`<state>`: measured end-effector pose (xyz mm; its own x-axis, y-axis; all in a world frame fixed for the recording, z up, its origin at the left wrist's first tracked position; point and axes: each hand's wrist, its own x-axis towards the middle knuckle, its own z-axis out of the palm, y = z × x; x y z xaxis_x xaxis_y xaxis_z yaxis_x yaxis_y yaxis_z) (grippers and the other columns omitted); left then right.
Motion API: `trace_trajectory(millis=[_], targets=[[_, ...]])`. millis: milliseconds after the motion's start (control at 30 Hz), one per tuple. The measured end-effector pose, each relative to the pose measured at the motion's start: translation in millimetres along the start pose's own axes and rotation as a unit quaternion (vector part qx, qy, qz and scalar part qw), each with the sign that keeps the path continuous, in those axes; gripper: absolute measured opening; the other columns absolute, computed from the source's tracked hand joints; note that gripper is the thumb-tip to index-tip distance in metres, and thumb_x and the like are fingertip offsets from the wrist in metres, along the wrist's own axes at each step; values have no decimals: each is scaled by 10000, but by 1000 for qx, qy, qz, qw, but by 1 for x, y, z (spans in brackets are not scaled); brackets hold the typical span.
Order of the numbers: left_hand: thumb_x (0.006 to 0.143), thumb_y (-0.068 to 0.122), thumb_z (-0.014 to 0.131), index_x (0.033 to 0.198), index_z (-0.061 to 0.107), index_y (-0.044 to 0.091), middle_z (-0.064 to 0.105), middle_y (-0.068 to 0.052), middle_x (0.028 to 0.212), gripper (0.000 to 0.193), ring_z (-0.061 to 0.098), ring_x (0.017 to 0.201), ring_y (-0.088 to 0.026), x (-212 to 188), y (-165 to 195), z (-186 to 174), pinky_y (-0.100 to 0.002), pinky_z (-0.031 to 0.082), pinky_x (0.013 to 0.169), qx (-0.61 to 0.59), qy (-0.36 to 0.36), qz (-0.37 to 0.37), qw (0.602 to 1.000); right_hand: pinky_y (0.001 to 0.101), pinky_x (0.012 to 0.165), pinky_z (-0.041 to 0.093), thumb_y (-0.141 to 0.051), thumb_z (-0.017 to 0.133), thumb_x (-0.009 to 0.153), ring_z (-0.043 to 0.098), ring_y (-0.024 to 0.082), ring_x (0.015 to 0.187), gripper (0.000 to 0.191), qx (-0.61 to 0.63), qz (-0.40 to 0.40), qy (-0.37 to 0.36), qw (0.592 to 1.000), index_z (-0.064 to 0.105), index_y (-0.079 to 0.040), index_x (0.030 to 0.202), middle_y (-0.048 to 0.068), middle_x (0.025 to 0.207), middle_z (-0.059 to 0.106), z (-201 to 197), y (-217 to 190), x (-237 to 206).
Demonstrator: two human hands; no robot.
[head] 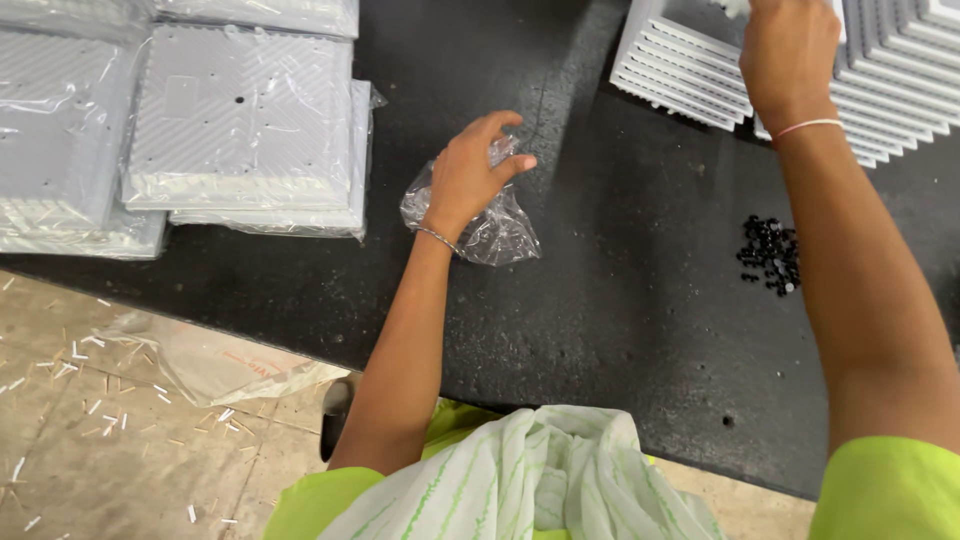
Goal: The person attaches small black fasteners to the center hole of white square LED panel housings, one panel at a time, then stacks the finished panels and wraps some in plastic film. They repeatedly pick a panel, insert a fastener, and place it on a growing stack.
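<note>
Looking down at a black worktop (600, 300) here. The left hand (475, 175) sits on a crumpled clear plastic bag (490, 230) near the middle of the table. The bag lies mostly under the palm and spills out below the wrist toward the person; a bit of it pokes up between the thumb and the other fingers (505, 125). Fingers are spread and loosely curled over it, more resting on it than squeezing. There's a thin chain bracelet (435, 237) on that wrist.

The right hand (790, 50) is up at the far right on a stack of white ribbed plastic panels (680, 70) that are fanned out like steps. The fingers curl over the top of the stack at the frame edge, so I can't tell whether they're actually gripping a panel or just resting there. A thin pinkish band (808, 126) is around that wrist.

Just to the inside of the right forearm, close to it on the table, there's a little heap of small black beads or caps (770, 255), well apart from the bag.

Off to the left are more white panels wrapped in clear plastic (240, 120), in at least 2 piles. Below the table edge, the floor (100, 430) is littered with small white bits, plus a loose plastic sheet (215, 365).
</note>
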<state>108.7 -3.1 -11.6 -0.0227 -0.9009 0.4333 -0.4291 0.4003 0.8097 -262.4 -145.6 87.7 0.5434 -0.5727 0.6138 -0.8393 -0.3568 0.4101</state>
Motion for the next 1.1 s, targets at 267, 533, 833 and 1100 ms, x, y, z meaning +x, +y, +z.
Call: trace_trajectory(millis=[267,533,833,1100], targets=[[820,387,828,1198,665,152,719,-42,1171,474,730,1066,-244,1,1,-3,-395,561,860,3,-1,-12,1000,453,820,513,125,573,817,655,357,1003,289,68,4,-5,998,684,-34,1032,131,994,683,30,-9,-11],[893,379,788,1151,675,116,688,-72,1101,385,709,1050,-275,2,3,5,-393,560,863,-4,56,17,998,509,835,519,-65,712,880,651,410,1051,415,95,12,-70,993,634,-3,1283,202,1182,675,1,-23,-2],[1048,364,660,1113,661,62,689,-79,1079,309,668,1019,-225,1,-7,42,-351,533,903,-84,138,10,987,452,1078,465,-291,722,961,453,463,1400,807,468,63,-128,872,297,-20,1591,311,1559,409,-108,-229,-87],[1116,339,567,1287,581,101,618,-104,1363,294,558,1289,-193,-27,21,109,-317,448,1117,-356,-50,-42,932,385,988,543,43,564,928,648,322,1193,639,580,327,-101,739,377,-45,1533,202,1352,618,-78,-234,-138]])
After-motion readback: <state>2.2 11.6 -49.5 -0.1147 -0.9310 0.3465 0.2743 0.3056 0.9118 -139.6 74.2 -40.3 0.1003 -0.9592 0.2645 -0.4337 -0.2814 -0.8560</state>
